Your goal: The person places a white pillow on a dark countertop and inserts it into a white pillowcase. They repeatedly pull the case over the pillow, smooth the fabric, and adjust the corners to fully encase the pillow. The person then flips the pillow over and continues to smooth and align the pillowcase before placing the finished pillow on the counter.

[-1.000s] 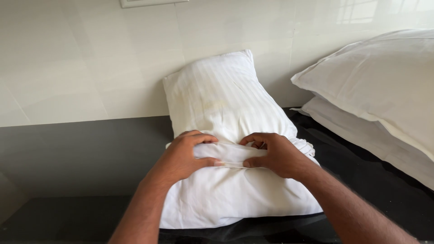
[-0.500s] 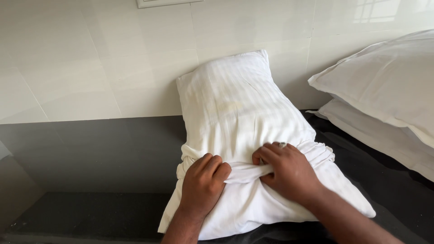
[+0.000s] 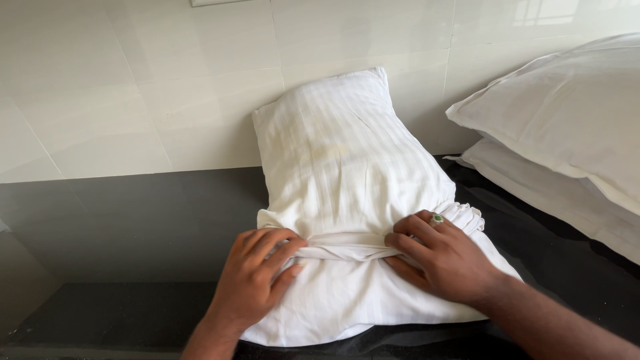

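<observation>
Left hand point(image 3: 257, 280) and right hand point(image 3: 443, 260), fingers curled, each pinch one end of a bunched fold point(image 3: 343, 250) of the pillowcase, pressing it down to keep the gather tight. The pillow point(image 3: 347, 167), at frame centre, leans against the tiled wall point(image 3: 133, 87) on a black bench point(image 3: 120, 227); two pillows point(image 3: 567, 133) are stacked at right.

We see white striped pillow point(image 3: 347, 193) leaning on tiled wall, case bunched into band, lower end flat on black table.

Striped cloth pillow point(image 3: 347, 173), glossy blk counter point(image 3: 133, 220)
</observation>
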